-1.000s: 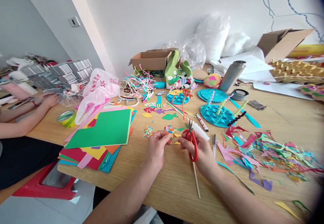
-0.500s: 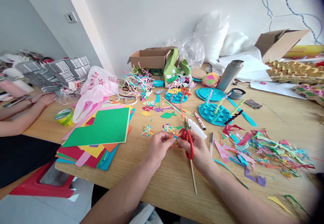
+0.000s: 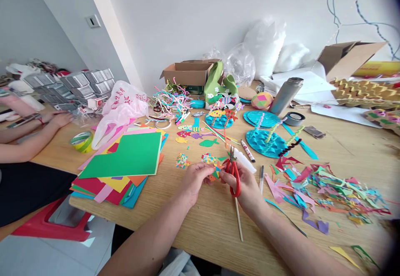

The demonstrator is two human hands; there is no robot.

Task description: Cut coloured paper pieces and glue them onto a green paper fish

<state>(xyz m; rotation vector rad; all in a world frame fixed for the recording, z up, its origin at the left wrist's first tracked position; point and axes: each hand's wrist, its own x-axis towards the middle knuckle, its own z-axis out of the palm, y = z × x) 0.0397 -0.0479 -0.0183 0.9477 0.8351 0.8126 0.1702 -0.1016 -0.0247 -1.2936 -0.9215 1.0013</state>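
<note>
My right hand (image 3: 246, 188) grips red-handled scissors (image 3: 233, 172), blades pointing away from me, over the wooden table (image 3: 212, 222). My left hand (image 3: 194, 179) pinches a small piece of coloured paper (image 3: 215, 172) right beside the scissor blades. Small piles of paper confetti (image 3: 182, 160) lie just beyond my hands. A thin wooden stick (image 3: 239, 222) lies on the table under my right wrist.
A stack of coloured paper sheets (image 3: 125, 161) with a green one on top lies left. Paper scraps (image 3: 325, 184) are strewn right. Blue discs (image 3: 265, 140), markers, a steel flask (image 3: 284, 95), boxes and bags crowd the back. Another person's arms (image 3: 28, 140) rest at far left near a tape roll (image 3: 81, 140).
My hands and scissors stay nearly in place, working at the small paper piece; the view has shifted slightly.
</note>
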